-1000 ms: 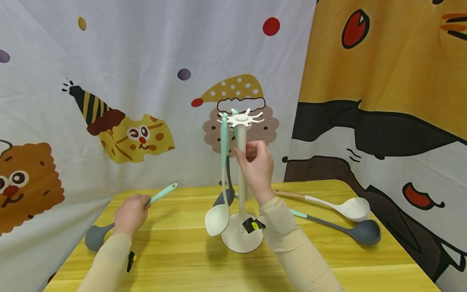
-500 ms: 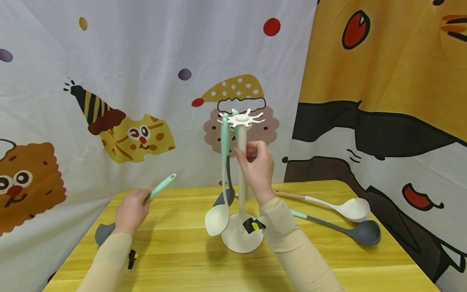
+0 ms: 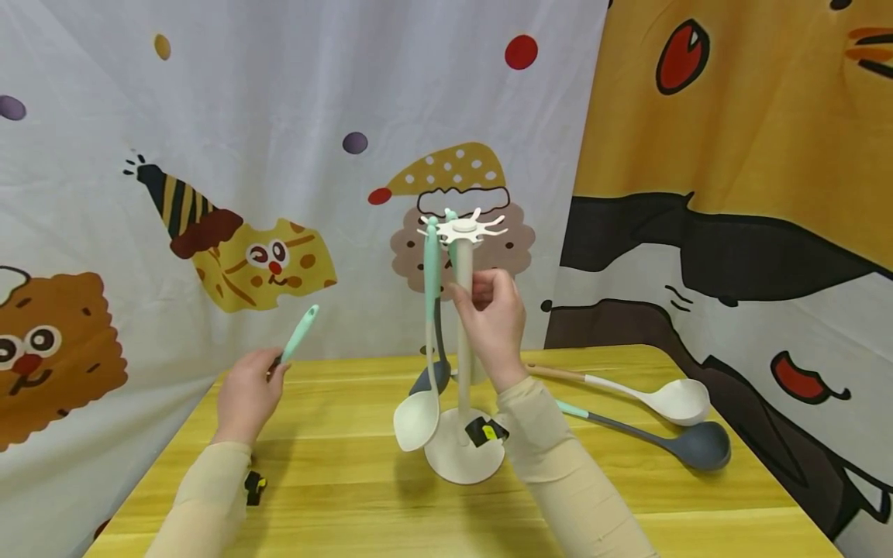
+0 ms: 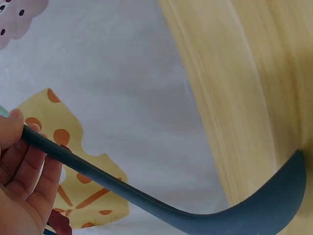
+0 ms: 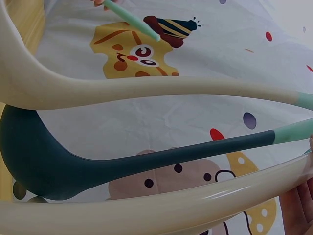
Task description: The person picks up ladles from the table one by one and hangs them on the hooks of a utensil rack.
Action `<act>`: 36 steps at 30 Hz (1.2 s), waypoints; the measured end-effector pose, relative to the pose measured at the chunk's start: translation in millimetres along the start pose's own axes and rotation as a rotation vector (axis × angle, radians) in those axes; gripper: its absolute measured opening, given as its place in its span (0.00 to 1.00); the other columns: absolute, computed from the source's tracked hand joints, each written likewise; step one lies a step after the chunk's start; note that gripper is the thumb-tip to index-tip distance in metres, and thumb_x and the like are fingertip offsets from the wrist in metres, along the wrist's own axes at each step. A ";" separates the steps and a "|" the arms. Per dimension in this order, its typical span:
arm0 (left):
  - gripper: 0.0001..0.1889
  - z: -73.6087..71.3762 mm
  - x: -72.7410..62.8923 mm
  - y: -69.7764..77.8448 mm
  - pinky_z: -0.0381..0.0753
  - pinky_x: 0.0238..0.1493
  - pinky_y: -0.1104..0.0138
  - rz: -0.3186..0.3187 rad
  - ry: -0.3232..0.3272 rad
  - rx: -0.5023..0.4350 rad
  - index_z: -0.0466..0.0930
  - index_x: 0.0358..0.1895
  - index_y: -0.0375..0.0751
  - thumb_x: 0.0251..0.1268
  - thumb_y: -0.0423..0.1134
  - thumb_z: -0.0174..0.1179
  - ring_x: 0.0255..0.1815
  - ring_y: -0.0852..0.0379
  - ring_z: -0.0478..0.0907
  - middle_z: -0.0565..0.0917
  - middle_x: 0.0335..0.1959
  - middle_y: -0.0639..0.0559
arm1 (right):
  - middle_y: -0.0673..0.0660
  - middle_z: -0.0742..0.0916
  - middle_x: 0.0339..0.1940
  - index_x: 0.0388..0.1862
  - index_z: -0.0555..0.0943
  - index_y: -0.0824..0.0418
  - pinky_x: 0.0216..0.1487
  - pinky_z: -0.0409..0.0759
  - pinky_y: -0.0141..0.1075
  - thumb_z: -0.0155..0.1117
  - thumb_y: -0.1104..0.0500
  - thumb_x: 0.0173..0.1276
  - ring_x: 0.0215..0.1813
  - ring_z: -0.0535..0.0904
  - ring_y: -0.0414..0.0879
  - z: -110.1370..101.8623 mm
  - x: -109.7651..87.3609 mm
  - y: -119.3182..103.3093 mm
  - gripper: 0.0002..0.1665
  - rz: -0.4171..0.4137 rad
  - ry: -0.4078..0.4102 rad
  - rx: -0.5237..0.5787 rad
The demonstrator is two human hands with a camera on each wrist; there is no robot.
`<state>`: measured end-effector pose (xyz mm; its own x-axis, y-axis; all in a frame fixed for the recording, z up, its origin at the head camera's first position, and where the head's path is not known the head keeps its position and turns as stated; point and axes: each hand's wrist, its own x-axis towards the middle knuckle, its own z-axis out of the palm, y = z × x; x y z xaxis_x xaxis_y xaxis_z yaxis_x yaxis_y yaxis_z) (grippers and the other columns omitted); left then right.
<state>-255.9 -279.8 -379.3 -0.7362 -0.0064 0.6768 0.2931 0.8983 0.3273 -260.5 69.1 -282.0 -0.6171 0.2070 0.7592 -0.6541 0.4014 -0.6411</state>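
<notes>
The left hand (image 3: 247, 395) pinches a grey ladle (image 4: 166, 215), thumb on one side of the stem and fingers on the other. The ladle is tilted: its green handle (image 3: 301, 333) pokes up out of the hand, leaning right, and its grey bowl (image 4: 274, 200) is at the low end. I can't tell if the bowl touches the table (image 3: 335, 488).

To the right, well apart and higher than the green tip, is the ring of white hooks (image 3: 465, 227) on top of the stand (image 3: 463, 356). The right hand (image 3: 494, 322) is much nearer those hooks; it grips the pole just below them. A white spoon (image 3: 416, 420) and a dark spoon (image 3: 431, 377) hang on the left side, between the ladle and the pole.
</notes>
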 end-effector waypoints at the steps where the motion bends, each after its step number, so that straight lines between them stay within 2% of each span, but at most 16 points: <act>1: 0.10 -0.3 0.2 0.7 0.78 0.34 0.46 -0.006 0.008 -0.008 0.82 0.45 0.30 0.62 0.28 0.66 0.34 0.40 0.79 0.83 0.35 0.38 | 0.60 0.82 0.35 0.43 0.77 0.67 0.38 0.80 0.41 0.73 0.56 0.65 0.35 0.81 0.52 -0.1 0.0 0.0 0.18 -0.001 0.000 0.000; 20: 0.08 -3.8 0.1 11.0 0.81 0.36 0.48 -0.081 0.118 -0.138 0.83 0.46 0.31 0.65 0.28 0.65 0.37 0.40 0.82 0.83 0.37 0.38 | 0.61 0.82 0.35 0.42 0.77 0.67 0.37 0.80 0.41 0.72 0.57 0.65 0.34 0.80 0.51 0.2 0.1 1.2 0.17 -0.016 0.002 0.012; 22: 0.09 -4.3 0.3 12.8 0.82 0.36 0.53 -0.104 0.125 -0.160 0.83 0.47 0.31 0.65 0.29 0.65 0.38 0.41 0.82 0.83 0.37 0.38 | 0.61 0.82 0.35 0.42 0.77 0.67 0.37 0.80 0.41 0.72 0.57 0.65 0.33 0.80 0.51 0.3 -0.1 1.0 0.18 -0.017 0.002 0.012; 24: 0.10 -4.8 0.6 14.5 0.81 0.36 0.65 -0.135 0.128 -0.184 0.84 0.48 0.32 0.66 0.31 0.64 0.39 0.41 0.82 0.83 0.38 0.39 | 0.61 0.82 0.35 0.42 0.77 0.67 0.37 0.80 0.41 0.73 0.56 0.65 0.33 0.80 0.51 0.1 -0.5 0.7 0.18 -0.018 0.003 0.011; 28: 0.11 -4.7 1.4 17.5 0.68 0.35 0.84 -0.195 0.131 -0.235 0.84 0.49 0.32 0.67 0.32 0.64 0.42 0.43 0.82 0.84 0.39 0.40 | 0.60 0.82 0.35 0.42 0.77 0.67 0.37 0.80 0.40 0.72 0.57 0.65 0.34 0.80 0.51 0.1 -0.8 0.7 0.17 -0.022 0.004 0.011; 32: 0.11 -3.2 2.1 20.1 0.67 0.36 0.87 -0.261 0.134 -0.291 0.84 0.49 0.33 0.68 0.34 0.64 0.44 0.47 0.81 0.85 0.40 0.40 | 0.60 0.82 0.35 0.42 0.76 0.67 0.37 0.80 0.40 0.72 0.57 0.66 0.34 0.80 0.51 0.3 -0.6 1.2 0.17 -0.032 0.008 0.008; 36: 0.11 -2.9 3.0 22.8 0.70 0.36 0.85 -0.331 0.139 -0.344 0.84 0.49 0.34 0.68 0.36 0.64 0.41 0.59 0.78 0.86 0.41 0.41 | 0.60 0.82 0.35 0.42 0.77 0.67 0.37 0.81 0.41 0.72 0.58 0.65 0.34 0.80 0.51 0.6 -0.5 0.7 0.16 -0.036 0.010 0.006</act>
<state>-249.7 -260.7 -367.9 -0.7424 -0.3464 0.5735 0.2587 0.6413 0.7223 -260.9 68.7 -283.0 -0.5892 0.2013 0.7825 -0.6784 0.4030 -0.6144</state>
